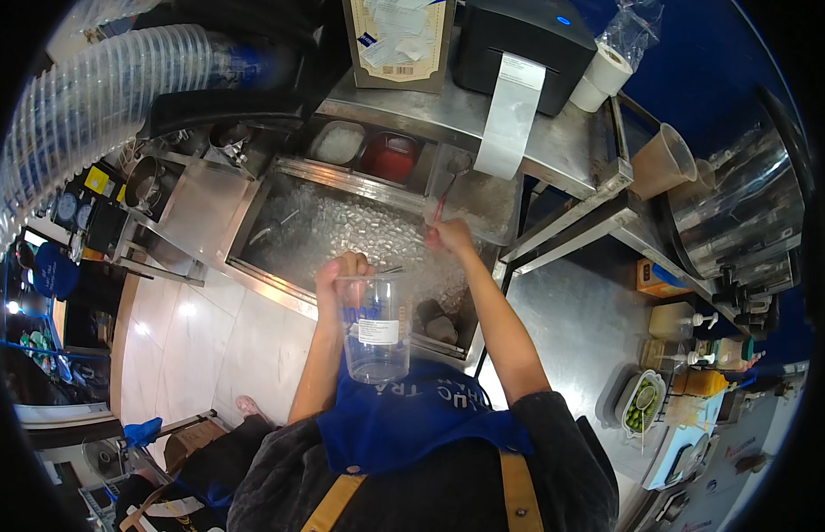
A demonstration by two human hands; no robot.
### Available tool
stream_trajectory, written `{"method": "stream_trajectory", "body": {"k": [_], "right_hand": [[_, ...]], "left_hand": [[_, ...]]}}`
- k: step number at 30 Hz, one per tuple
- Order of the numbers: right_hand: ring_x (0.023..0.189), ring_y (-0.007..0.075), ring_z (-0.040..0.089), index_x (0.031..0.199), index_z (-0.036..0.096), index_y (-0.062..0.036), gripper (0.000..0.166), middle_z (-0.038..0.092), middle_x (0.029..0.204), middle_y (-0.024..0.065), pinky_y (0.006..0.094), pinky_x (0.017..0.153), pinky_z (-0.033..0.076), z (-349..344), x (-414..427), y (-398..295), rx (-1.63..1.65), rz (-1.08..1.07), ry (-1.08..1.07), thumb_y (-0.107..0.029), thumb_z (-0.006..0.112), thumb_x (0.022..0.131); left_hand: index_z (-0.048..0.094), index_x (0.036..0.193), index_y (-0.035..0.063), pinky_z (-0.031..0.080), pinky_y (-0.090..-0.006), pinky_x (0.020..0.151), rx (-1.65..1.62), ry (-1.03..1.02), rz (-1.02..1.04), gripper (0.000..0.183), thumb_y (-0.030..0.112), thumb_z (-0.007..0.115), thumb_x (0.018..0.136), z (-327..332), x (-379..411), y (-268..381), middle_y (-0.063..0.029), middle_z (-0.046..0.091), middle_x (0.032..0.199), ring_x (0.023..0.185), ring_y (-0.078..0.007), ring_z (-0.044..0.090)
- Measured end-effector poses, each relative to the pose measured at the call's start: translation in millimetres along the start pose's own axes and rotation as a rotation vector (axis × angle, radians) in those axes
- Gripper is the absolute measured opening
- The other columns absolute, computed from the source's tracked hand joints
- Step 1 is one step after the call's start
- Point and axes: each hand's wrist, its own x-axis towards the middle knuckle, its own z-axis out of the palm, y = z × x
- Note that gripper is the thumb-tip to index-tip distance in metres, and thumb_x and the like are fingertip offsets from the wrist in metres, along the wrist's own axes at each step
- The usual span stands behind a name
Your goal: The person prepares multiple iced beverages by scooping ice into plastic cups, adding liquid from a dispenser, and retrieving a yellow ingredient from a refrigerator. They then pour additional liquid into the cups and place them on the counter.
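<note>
My left hand (pixel 346 269) grips the rim of a clear plastic cup (pixel 378 356), which bears a printed white label and looks empty. The cup hangs upright in front of my blue apron. In my right hand (pixel 449 237) is the red handle of a long spoon (pixel 441 205). Its perforated bowl is up over a clear rectangular tub (pixel 479 196) with pale, cloudy contents. Below both hands lies a steel ice bin (pixel 359 229) full of ice cubes, with vapour over it. A dark object (pixel 439 321) sits in the bin's near right corner.
Behind the bin are a container of white pieces (pixel 339 143) and a red-filled one (pixel 389 157). A label printer (pixel 525 50) on the steel shelf trails a paper strip (pixel 512 120). On the right counter stands a basket of green fruit (pixel 642 402). Another person (pixel 219 459) is at lower left.
</note>
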Motion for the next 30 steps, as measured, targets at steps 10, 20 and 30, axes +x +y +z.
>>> {"method": "stream_trajectory", "body": {"k": [10,20,30], "right_hand": [[0.064,0.0269,0.073,0.104,0.068,0.0008,0.033,0.072,0.072,0.0161,0.0357,0.055,0.055,-67.7,1.4,-25.5,-0.441,-0.046,-0.106,-0.03,0.06,0.096],[0.123,0.0433,0.058,0.129,0.061,-0.0023,0.041,0.062,0.128,0.0266,0.05,0.1,0.049,-99.9,27.6,-40.5,-1.112,-0.265,0.214,-0.023,0.053,0.095],[0.108,0.0394,0.066,0.126,0.063,-0.0046,0.041,0.068,0.112,0.0207,0.0519,0.092,0.052,-92.0,40.3,-39.0,-1.13,-0.504,0.484,-0.034,0.054,0.099]], "left_hand": [[0.053,0.067,0.0071,0.051,-0.0539,0.097,-0.094,-0.166,-0.187,0.038,0.033,0.073,0.087,-11.8,-19.4,-39.2,-0.0091,0.055,0.098,0.104,-0.0314,0.06],[0.023,0.154,0.0168,0.048,-0.0571,0.106,-0.075,-0.127,-0.756,0.09,0.036,0.075,0.084,-15.3,-44.3,-31.1,-0.0246,0.048,0.142,0.132,-0.0504,0.05],[0.019,0.161,0.0156,0.052,-0.0544,0.098,-0.144,-0.053,-0.721,0.105,0.063,0.067,0.081,23.2,-21.9,3.0,-0.0344,0.044,0.148,0.126,-0.0463,0.056]]}}
